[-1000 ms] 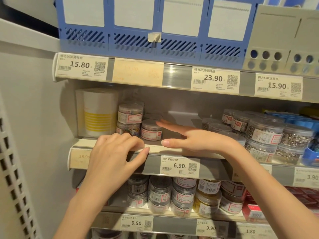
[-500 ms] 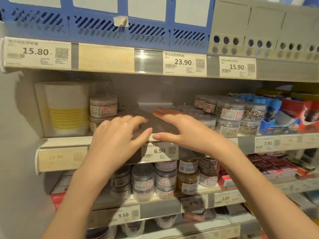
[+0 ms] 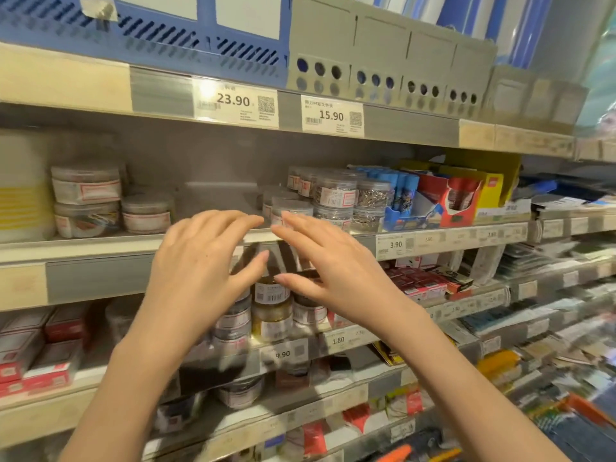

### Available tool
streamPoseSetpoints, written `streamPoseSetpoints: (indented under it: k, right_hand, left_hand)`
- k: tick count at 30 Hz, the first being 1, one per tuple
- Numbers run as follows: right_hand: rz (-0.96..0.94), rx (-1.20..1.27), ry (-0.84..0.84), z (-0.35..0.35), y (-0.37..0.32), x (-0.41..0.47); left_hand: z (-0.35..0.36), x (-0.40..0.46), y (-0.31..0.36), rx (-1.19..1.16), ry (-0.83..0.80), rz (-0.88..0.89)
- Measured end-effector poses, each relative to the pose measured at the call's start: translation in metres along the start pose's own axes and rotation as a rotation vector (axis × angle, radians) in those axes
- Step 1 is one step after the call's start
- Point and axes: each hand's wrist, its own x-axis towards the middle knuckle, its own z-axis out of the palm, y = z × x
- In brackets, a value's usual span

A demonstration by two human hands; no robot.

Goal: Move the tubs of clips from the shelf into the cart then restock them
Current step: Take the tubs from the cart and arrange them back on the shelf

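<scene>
The tubs (image 3: 292,208) stood upright on the shelf (image 3: 100,243), lids up, just beyond the fingers (image 3: 246,221). Left hand (image 3: 200,261) and right hand (image 3: 333,265) hovered open, gripping nothing. Blue boxes (image 3: 396,191) stood right of them.

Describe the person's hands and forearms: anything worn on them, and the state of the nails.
Both the left hand and the right hand are bare, with no gloves, rings, watch or bracelet visible. Both forearms are uncovered down to the frame's bottom edge, with no sleeve in view. The nails look short and unpainted, though motion blur softens them.
</scene>
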Motion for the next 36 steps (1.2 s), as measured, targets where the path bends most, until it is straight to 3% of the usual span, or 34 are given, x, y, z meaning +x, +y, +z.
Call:
streamPoseSetpoints:
  k: [7,16,36]
  right_hand:
    - [0.133,-0.062,-0.094,-0.003,0.039,-0.083]
    - [0.331,-0.121,-0.24,-0.005,0.084,-0.213]
    - [1.058,-0.094,-0.464,0.022,0.177,-0.443]
  left_hand:
    - [0.03,-0.023,0.072,-0.065,-0.041,0.048]
    - [0.099,-0.058,0.167,-0.152,-0.226,0.174]
    - [0.297,-0.09,0.38,-0.481,-0.725,0.627]
